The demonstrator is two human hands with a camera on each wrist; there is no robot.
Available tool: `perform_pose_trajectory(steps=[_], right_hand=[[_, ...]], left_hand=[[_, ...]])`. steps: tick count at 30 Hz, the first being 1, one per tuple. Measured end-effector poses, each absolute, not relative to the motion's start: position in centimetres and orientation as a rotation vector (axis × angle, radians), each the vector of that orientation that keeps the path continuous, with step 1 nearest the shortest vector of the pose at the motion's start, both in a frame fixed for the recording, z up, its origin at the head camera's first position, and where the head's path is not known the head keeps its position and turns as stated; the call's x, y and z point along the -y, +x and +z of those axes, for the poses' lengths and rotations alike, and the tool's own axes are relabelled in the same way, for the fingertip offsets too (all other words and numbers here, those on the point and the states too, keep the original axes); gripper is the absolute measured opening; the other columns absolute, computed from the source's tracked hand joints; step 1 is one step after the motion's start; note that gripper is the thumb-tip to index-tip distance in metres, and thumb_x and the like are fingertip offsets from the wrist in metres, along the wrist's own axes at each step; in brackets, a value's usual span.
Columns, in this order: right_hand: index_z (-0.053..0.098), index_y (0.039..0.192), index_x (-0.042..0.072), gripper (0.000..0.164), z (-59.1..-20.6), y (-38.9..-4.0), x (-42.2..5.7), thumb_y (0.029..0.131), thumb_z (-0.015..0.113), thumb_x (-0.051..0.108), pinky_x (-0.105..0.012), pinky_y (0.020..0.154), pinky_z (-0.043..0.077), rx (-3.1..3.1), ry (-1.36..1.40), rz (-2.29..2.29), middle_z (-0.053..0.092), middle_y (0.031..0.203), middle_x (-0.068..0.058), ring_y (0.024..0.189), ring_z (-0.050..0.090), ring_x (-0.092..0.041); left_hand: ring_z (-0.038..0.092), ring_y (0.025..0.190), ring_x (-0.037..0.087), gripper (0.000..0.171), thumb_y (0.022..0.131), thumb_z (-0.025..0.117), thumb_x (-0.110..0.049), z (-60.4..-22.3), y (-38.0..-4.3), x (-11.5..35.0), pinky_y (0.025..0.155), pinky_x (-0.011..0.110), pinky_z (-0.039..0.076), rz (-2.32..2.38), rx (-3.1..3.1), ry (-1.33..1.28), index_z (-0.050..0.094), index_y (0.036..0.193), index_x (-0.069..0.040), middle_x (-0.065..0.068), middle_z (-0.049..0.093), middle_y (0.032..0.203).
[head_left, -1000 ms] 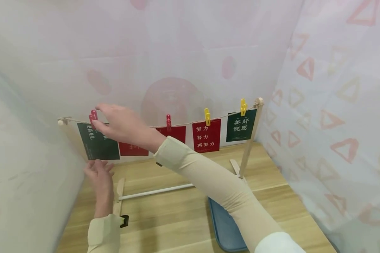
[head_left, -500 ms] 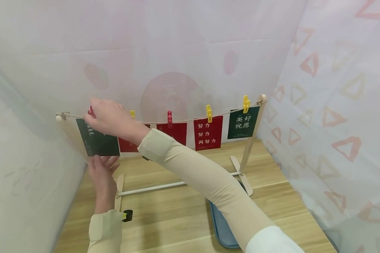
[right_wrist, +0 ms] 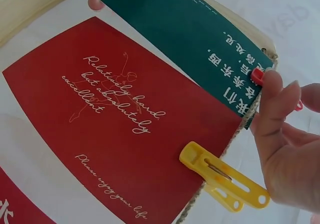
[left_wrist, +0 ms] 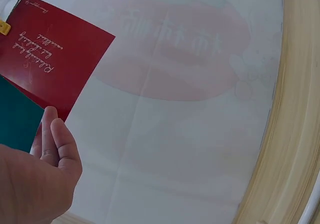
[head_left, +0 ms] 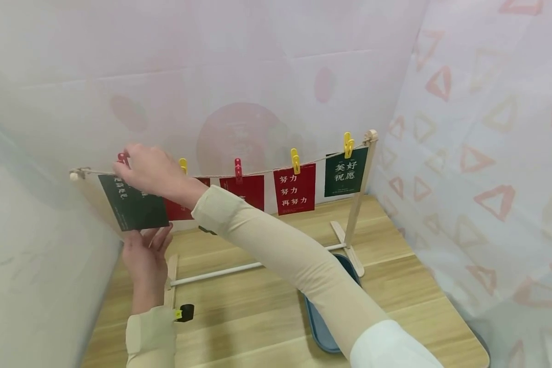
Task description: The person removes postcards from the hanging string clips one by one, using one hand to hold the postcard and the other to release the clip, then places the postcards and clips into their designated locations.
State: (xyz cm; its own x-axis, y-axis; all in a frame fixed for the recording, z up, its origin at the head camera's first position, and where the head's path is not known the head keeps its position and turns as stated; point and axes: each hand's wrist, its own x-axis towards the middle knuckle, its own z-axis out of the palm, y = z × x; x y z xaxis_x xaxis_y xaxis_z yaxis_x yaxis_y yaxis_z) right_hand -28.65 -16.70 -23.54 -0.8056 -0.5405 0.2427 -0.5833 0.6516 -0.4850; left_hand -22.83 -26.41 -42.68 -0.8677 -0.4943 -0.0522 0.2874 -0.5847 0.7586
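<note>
My right hand (head_left: 152,171) pinches a red plastic clothes peg (right_wrist: 257,76) at the left end of the twine. The peg sits on the top edge of a dark green card (head_left: 140,207) with white writing. My left hand (head_left: 144,255) is under that card, its extended fingers right at the lower edge; the left wrist view shows fingertips (left_wrist: 50,115) by the card's corner. Just right of it hangs a red card (right_wrist: 115,114) on a yellow peg (right_wrist: 220,176), partly hidden by my right hand in the head view.
Further right along the twine hang two red cards (head_left: 296,197) and another green card (head_left: 346,174), on red and yellow pegs. Wooden posts (head_left: 360,194) hold the twine, with a white crossbar (head_left: 221,273) below. My right arm passes over a blue tray (head_left: 319,327).
My right hand has closed from spread fingers onto the red peg, shifting slightly left. My left hand has risen to the green card's lower edge. The head view has shifted slightly.
</note>
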Motion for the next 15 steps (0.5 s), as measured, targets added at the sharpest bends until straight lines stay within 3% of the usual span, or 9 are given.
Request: perform_pose_trajectory(steps=[6, 15], right_hand=[[0.058, 0.115, 0.026, 0.022, -23.43, -28.85, 16.27, 0.099, 0.056, 0.041, -0.013, 0.054, 0.049, 2.782, 0.909, 1.092, 0.066, 0.082, 0.015, 0.065, 0.060, -0.001], [0.059, 0.121, 0.022, 0.027, -23.38, -28.76, 16.21, 0.099, 0.057, 0.037, -0.011, 0.054, 0.049, 2.760, 0.991, 1.176, 0.067, 0.086, 0.011, 0.063, 0.064, -0.001]], left_hand=[[0.074, 0.088, 0.024, 0.034, 0.101, 0.051, -0.034, -42.84, -23.12, 26.34, 0.075, 0.030, 0.060, -2.472, 0.998, 0.397, 0.055, 0.130, -0.015, 0.009, 0.074, 0.104], [0.071, 0.081, 0.021, 0.029, 0.097, 0.056, -0.032, -43.58, -22.78, 26.82, 0.068, 0.029, 0.055, -2.458, 0.966, 0.374, 0.057, 0.115, -0.009, 0.008, 0.071, 0.094]])
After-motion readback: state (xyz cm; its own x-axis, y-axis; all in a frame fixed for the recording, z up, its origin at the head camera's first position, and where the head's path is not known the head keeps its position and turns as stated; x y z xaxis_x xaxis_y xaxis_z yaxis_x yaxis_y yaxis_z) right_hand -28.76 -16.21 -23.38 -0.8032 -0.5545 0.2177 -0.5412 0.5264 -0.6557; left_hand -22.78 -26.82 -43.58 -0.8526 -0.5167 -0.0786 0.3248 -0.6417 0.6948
